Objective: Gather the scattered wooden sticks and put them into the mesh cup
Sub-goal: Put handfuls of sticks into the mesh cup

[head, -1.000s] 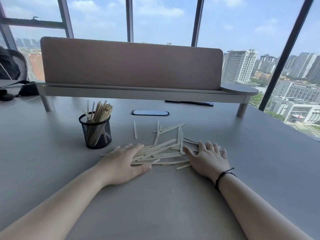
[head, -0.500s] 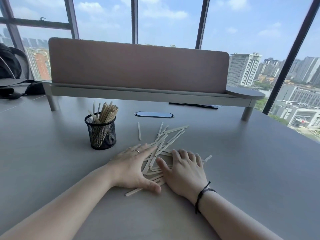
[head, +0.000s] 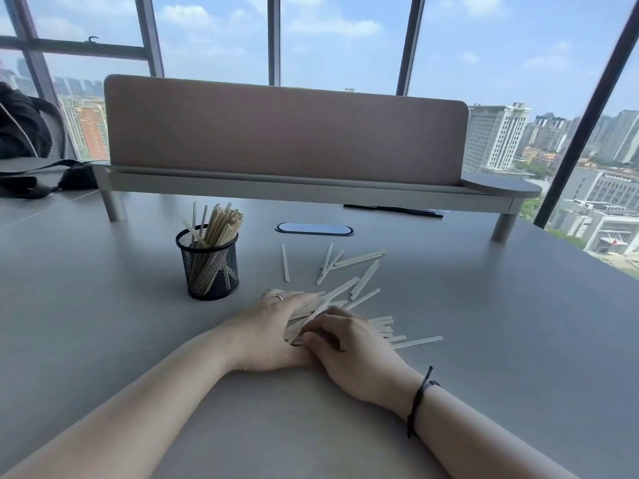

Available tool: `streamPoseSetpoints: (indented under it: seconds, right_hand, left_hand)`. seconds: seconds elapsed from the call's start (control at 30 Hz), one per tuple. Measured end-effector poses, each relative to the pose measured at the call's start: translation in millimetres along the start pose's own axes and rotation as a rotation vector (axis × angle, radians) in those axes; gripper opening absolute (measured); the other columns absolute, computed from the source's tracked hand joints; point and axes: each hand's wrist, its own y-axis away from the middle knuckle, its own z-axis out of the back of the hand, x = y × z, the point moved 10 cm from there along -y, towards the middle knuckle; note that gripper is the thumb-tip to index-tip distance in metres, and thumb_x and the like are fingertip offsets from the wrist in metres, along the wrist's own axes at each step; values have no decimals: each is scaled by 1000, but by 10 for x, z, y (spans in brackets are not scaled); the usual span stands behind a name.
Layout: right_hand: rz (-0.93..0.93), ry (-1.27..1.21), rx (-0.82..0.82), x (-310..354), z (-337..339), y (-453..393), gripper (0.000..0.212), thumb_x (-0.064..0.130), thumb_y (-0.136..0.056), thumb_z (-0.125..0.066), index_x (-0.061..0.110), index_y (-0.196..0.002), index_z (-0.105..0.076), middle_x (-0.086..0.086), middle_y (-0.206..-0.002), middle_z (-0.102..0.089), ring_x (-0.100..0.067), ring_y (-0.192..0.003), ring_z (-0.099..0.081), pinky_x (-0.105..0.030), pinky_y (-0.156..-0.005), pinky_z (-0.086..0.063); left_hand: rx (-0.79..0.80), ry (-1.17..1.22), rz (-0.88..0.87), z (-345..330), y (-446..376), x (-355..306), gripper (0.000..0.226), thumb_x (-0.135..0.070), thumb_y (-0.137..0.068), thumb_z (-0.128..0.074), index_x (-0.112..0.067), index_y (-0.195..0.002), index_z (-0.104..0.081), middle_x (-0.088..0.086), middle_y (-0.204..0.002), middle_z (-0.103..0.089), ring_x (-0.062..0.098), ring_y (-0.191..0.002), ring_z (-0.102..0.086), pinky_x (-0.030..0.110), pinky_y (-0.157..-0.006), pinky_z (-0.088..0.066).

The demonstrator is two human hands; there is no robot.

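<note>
Wooden sticks (head: 313,314) between both hands (head: 311,335)

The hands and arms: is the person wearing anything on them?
Both forearms are bare, no sleeves showing. The left hand has a thin silver-coloured ring on one finger. The right hand has a thin black cord bracelet around the wrist.

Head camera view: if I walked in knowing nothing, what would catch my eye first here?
Probably the two hands pressed together at the middle of the grey table: the left hand and right hand bunch a pile of wooden sticks between them. More loose sticks lie just beyond. To the left stands a black mesh cup, already stuffed with sticks.
</note>
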Motion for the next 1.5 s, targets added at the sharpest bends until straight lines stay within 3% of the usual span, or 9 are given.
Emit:
streamPoseSetpoints:
  seconds: [0.3, 0.47, 0.6, 0.67, 0.77, 0.9, 1.13, 1.27, 1.5]
  right_hand:
    - [-126, -27, -270, -280, 391, -487, 23, 32, -97, -57, 20, -89, -74, 8, -97, -68, -15, -84, -63, -29, -72, -43]
    - [-47, 111, 76, -193, -154, -1152, 36, 40, -103, -41, 21, -115, -69, 3, -125, -67, -18, -119, -55, -31, -95, -41]
    - [-126, 187, 371, -317, -595, -1436, 54, 55, -103, -22, 31, -145, -48, 8, -159, -37, -19, -151, -18, -46, -121, -13]
    - [-146, 194, 410, -358, -607, -1455, 52, 55, -103, -24, 30, -137, -55, 5, -153, -47, -20, -145, -33, -42, -118, -23]
    - [-170, 150, 258, -440, -351, -1491, 38, 48, -99, -47, 21, -99, -73, -5, -107, -73, -25, -104, -61, -33, -87, -48]
    - [-117, 301, 107, -587, -31, -1511, 18, 25, -91, -64, 17, -100, -77, -3, -100, -75, -24, -100, -63, -23, -75, -37]
    - [-119, 301, -1, -829, 144, -1525, 27, 11, -92, -54, 16, -108, -76, -5, -110, -75, -25, -107, -65, -30, -89, -49]
    - [-105, 416, 100, -947, 136, -1508, 53, 0, -86, -48, 26, -129, -64, 2, -134, -63, -21, -131, -48, -33, -107, -38]
    - [-274, 290, 72, -1301, 210, -1423, 34, 26, -100, -46, 26, -127, -65, -3, -137, -60, -26, -125, -54, -30, -100, -40]
  left_hand:
    - [-48, -136, -34, -46, -71, 17, 73, -70, -82, -53, -43, -146, -33, -18, -152, -39, 3, -144, -23, 36, -111, -35]
    - [-127, -156, -6, 39, -137, 131, 56, -65, -87, -50, -38, -136, -46, -12, -139, -54, 9, -133, -41, 31, -97, -39]
    - [-216, -124, 9, 160, -147, 318, 57, -64, -87, -49, -34, -134, -54, -13, -138, -57, 9, -133, -44, 26, -105, -37]
    - [-232, -142, -10, 173, -151, 328, 58, -66, -86, -47, -36, -136, -53, -15, -141, -55, 9, -134, -42, 29, -112, -31]
    - [-249, -159, -35, 170, -159, 293, 62, -69, -84, -45, -41, -140, -46, -16, -140, -57, 8, -133, -45, 31, -113, -30]
    - [-262, -89, -56, 174, -156, 267, 66, -67, -82, -51, -48, -144, -38, -20, -139, -56, 2, -131, -46, 24, -109, -35]
    - [-283, -103, -66, 185, -148, 241, 65, -64, -86, -58, -41, -145, -44, -21, -145, -51, -1, -135, -40, 11, -104, -25]
    - [-264, -88, -63, 149, -165, 288, 68, -67, -84, -56, -42, -146, -42, -24, -147, -47, -3, -138, -35, 12, -109, -24]
    - [-236, -66, -56, 117, -177, 313, 70, -72, -81, -51, -46, -145, -41, -27, -143, -49, -6, -136, -36, 19, -110, -32]
